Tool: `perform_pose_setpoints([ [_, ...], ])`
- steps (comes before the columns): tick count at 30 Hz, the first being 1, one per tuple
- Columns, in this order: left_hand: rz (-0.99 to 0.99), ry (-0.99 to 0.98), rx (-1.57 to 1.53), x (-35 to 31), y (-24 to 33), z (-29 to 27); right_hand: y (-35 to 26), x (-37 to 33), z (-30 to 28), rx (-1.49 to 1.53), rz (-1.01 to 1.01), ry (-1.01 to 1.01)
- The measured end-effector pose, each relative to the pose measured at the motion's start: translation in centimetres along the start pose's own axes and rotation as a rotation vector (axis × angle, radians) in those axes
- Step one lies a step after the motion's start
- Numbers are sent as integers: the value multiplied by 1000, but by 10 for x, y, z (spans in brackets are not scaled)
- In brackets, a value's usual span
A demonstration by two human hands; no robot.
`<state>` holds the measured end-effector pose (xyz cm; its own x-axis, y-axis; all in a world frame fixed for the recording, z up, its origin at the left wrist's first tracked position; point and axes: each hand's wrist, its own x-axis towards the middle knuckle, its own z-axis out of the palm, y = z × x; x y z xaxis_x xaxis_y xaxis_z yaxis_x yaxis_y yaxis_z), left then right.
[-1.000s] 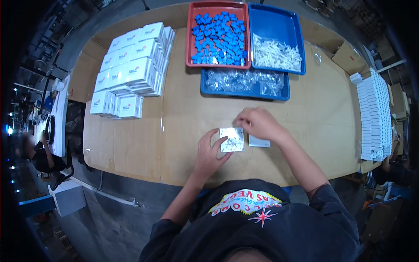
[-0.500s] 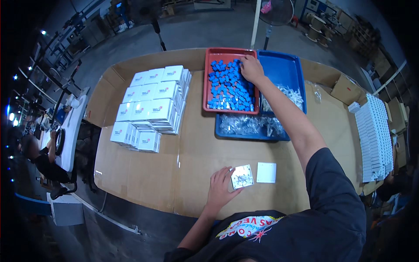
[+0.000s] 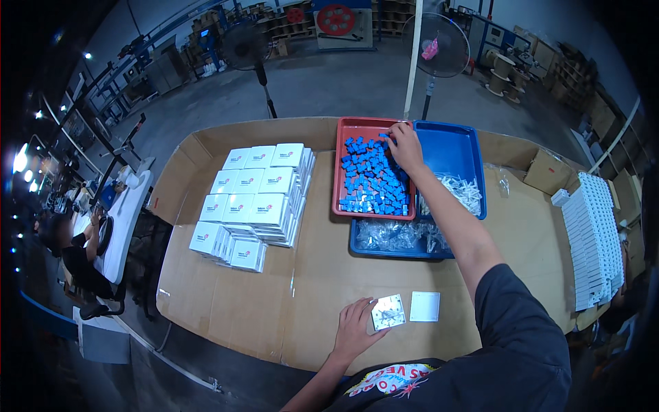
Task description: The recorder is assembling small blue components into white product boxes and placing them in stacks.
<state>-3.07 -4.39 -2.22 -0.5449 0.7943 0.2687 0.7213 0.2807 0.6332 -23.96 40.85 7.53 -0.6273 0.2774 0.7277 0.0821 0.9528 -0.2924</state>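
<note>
My left hand (image 3: 354, 331) is closed on the left side of a shallow white square box (image 3: 388, 302), thumb at its lower edge and fingers at its upper left. Inside the box lie a clear bag and small pale pieces. Flat on the cardboard just right of it is a white square cover (image 3: 425, 307). My right hand (image 3: 406, 145) reaches over the upper right corner of a red tray (image 3: 338, 165), fingers pinched together. At its fingertips shows a small blue plastic part (image 3: 383, 136). Many similar blue parts (image 3: 371, 175) fill the tray.
A blue tray (image 3: 446, 147) with white pieces (image 3: 461, 194) adjoins the red one. Below, another blue tray (image 3: 405, 254) holds clear bags (image 3: 388, 234). White boxes (image 3: 250, 199) are stacked left, white pieces (image 3: 594, 240) right. A co-worker (image 3: 86, 257) sits far left.
The whole view has tilted up, so the table sits lower in the picture. My right hand stays at the red tray's upper right; my left still holds the white box.
</note>
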Motion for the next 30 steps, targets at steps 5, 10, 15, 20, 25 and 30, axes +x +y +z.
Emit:
perform_pose_setpoints([
  [5,-5,-16,6,0,1,0,-69,-19,-80,97,-194,248],
  [10,20,-13,17,4,1,2,-122,-53,-169,184,-391,376],
  [15,25,-15,26,5,-2,6,-141,-89,-204,239,-412,417],
  [20,8,-9,11,6,3,6,-149,-116,-222,268,-384,406],
  [25,-5,-15,15,2,3,9,-173,-147,-205,801,199,283],
  [30,0,4,14,2,0,12,-181,-212,-182,1684,1095,0],
])
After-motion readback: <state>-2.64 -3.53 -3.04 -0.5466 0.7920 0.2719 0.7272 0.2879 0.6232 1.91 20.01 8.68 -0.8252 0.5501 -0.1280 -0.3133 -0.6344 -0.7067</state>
